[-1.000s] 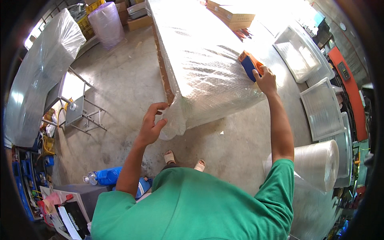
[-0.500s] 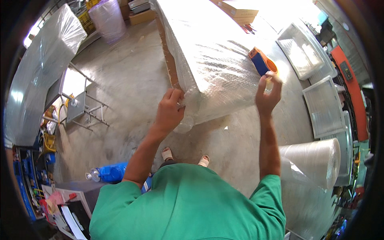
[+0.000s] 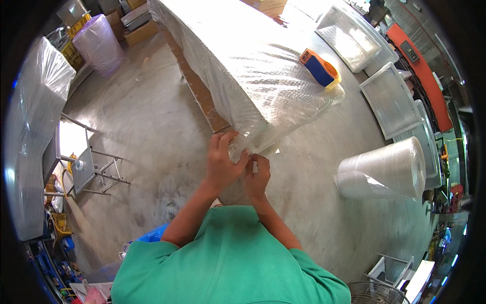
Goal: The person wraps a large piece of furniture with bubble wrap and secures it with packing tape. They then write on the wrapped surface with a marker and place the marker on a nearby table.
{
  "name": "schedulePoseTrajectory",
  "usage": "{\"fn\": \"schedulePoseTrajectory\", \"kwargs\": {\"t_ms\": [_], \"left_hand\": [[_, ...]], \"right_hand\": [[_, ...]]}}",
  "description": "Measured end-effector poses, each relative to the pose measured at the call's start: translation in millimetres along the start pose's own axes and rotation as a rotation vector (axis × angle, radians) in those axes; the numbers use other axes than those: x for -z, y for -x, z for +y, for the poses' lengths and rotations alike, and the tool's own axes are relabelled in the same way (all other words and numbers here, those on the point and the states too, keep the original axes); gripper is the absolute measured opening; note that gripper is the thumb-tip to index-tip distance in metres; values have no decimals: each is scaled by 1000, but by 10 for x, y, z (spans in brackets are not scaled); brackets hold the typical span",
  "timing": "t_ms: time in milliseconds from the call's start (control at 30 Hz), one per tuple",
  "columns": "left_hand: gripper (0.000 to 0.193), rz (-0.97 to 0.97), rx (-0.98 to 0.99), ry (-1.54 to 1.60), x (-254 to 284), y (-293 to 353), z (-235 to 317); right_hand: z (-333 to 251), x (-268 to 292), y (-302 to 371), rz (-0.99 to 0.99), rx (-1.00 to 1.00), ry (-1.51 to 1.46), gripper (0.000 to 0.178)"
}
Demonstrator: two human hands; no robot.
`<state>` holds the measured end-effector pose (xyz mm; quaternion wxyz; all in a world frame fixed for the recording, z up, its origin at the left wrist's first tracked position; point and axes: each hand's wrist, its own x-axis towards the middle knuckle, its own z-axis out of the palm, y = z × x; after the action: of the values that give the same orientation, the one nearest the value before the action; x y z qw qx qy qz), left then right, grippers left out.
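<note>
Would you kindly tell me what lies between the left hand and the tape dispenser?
In the head view, only clear bubble wrap stretches from the left hand to the tape dispenser, which rests on it.

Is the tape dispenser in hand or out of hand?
Out of hand: the tape dispenser rests on the bubble wrap, while the left hand and right hand meet by the near corner, apart from it.

A blue-and-orange tape dispenser (image 3: 319, 69) lies atop a long, rectangular block in clear bubble wrap (image 3: 273, 93) at upper center, with a cylindrical clear-plastic roll (image 3: 382, 169) at center right and a lilac plastic roll (image 3: 97, 44) upper left.
</note>
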<state>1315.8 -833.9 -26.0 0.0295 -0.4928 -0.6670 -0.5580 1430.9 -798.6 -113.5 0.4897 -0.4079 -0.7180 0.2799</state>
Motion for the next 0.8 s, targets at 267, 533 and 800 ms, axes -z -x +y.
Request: {"fn": "schedulePoseTrajectory", "kwargs": {"t_ms": [267,533,800], "left_hand": [[48,-51,13,-33,-141,-57,-297],[48,-39,24,83,-81,123,-414],[45,-153,1,-45,6,188,-641]], "right_hand": [[-524,153,4,-83,41,-297,36],[-106,-210,22,-405,-385,-874,79],[3,-291,-140,-509,-70,-657,78]]}}
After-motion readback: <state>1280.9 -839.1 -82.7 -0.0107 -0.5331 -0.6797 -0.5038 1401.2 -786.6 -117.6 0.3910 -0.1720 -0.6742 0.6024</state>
